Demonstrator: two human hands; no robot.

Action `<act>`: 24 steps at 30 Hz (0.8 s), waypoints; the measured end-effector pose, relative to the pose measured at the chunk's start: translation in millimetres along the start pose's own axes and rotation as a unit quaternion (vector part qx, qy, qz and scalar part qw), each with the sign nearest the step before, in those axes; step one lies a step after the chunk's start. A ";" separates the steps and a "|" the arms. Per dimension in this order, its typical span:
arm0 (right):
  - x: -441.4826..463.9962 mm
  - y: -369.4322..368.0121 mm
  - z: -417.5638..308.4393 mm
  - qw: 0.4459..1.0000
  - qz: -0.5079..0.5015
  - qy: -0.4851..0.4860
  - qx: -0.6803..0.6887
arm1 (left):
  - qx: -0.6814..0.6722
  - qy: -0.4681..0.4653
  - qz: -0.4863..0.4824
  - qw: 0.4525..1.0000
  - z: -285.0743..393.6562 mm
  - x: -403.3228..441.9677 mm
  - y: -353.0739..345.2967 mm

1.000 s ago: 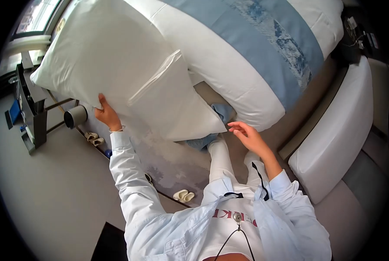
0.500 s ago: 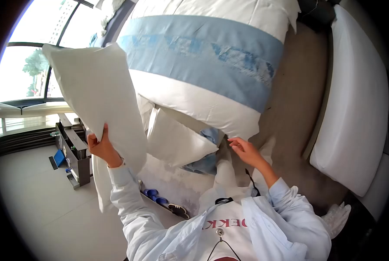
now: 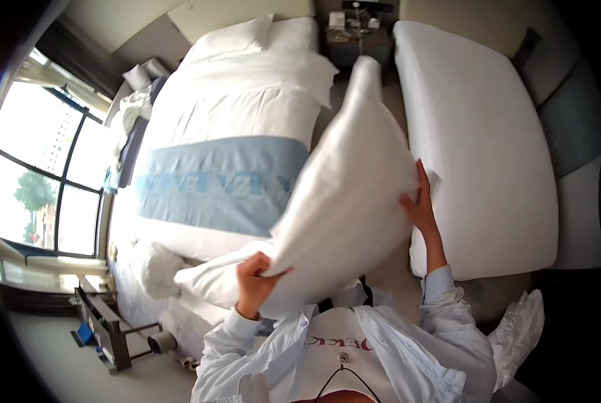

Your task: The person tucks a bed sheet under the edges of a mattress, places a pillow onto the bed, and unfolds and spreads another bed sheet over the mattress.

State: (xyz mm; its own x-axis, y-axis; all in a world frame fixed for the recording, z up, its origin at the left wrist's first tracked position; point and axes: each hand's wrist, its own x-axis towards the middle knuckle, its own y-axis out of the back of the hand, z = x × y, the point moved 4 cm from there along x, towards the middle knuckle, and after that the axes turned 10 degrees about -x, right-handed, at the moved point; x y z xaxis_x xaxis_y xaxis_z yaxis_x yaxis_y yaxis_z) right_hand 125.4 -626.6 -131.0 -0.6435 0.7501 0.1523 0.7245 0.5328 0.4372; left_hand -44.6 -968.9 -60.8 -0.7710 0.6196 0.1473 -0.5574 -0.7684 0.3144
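A large white pillow point(image 3: 354, 195) hangs tilted in front of my body, its upper end pointing toward the gap between two beds. My left hand point(image 3: 256, 281) grips its lower left corner, fingers bent round the fabric. On its right side, my right hand point(image 3: 421, 201) presses against the edge with thumb and fingers apart. Below my left hand lies more white bedding point(image 3: 209, 285), partly hidden by the pillow. Behind is a made bed with a blue runner point(image 3: 209, 185).
A second bed point(image 3: 482, 154) with a plain white cover stands at the right. Between the headboards is a nightstand point(image 3: 357, 50). A dark desk point(image 3: 109, 329) and a stool point(image 3: 161, 342) are at the lower left, beneath the window point(image 3: 45, 161). Clear plastic point(image 3: 519, 339) lies lower right.
The pillow has swung from the left to the centre. My right hand, free before, has come up to its right side. The view has risen to show both beds and the headboards.
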 end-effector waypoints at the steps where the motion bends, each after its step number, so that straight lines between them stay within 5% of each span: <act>1: -1.1 33.6 13.4 0.995 0.007 -0.034 -0.093 | -0.031 -0.006 -0.049 0.998 4.2 7.6 -31.6; 3: -3.5 87.2 70.9 0.983 0.013 -0.146 -0.107 | -0.042 -0.050 -0.107 0.992 13.1 42.4 -79.1; 7: -23.7 135.5 68.4 0.947 0.124 -0.295 -0.036 | -0.079 -0.056 -0.204 0.974 27.8 116.0 -151.2; 9: -23.4 155.1 96.0 0.943 0.226 -0.238 -0.053 | -0.059 -0.066 -0.228 0.970 21.0 150.2 -176.8; 14: 11.8 176.4 127.9 0.909 0.306 -0.282 -0.026 | -0.101 -0.071 -0.235 0.964 -0.1 241.5 -246.2; 16: 62.9 185.7 141.4 0.886 0.333 -0.309 -0.097 | -0.102 -0.106 -0.253 0.956 -7.9 298.2 -279.3; 22: 274.0 245.3 167.3 0.882 0.373 -0.287 0.027 | -0.104 -0.168 -0.279 0.940 34.9 511.1 -391.7; 24: 322.5 273.5 181.4 0.886 0.376 -0.262 -0.066 | -0.137 -0.176 -0.259 0.940 45.9 562.4 -424.7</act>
State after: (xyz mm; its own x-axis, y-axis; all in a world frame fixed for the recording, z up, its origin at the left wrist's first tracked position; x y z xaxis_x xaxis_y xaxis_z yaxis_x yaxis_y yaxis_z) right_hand 160.8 -167.8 -123.1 0.2367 0.9712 0.0270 0.8424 -0.2190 0.4923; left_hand -227.4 -286.8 -68.5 -0.2512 0.8996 0.3572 -0.9257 -0.3311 0.1827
